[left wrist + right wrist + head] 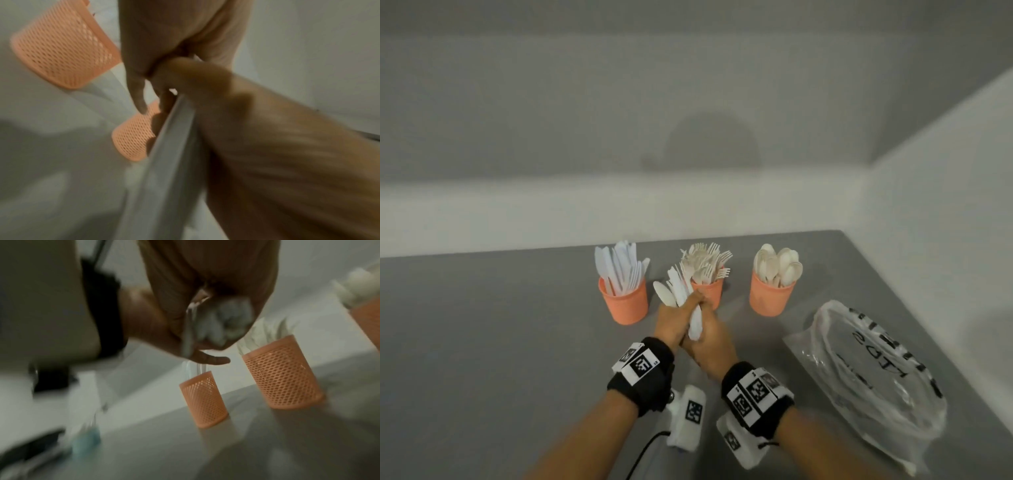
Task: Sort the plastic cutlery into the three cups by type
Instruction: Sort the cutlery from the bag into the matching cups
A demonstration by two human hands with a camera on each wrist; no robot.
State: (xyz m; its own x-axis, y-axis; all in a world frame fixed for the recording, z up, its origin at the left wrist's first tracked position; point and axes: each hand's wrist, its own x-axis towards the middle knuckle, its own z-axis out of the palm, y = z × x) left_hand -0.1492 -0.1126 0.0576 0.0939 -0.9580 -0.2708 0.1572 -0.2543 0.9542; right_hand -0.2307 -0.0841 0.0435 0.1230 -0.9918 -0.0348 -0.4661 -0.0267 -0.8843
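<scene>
Head view: both hands meet just in front of the middle cup, clasped together around one bundle of white cutlery [678, 295]. The left hand [671, 323] has its fingers curled round the bundle from the left; the right hand [710, 337] wraps it from the right, fingers closed over the handles. The bundle's long axis runs away from the person and leans a little left — handle ends low between the palms, working ends fanned out above the knuckles, toward the gap between the left and middle cups. How many pieces it holds cannot be told; blades and at least one rounder tip show.

Three orange mesh cups stand upright in a row on the grey worktop [500, 325]. The left cup [624, 301] holds knives, blades up. The middle cup [710, 291] holds forks, tines up, and is partly hidden by the hands. The right cup [772, 294] holds spoons, bowls up, and stands apart from the hands. The pieces in each are too crowded to count.

Right of the hands lies one clear plastic bag [873, 377] with black lettering, crumpled flat on the worktop.

The left wrist view is blurred: a pale handle runs down between the two hands, with two cups behind. The right wrist view — also blurred — shows the handle ends bunched in the closed right palm.
</scene>
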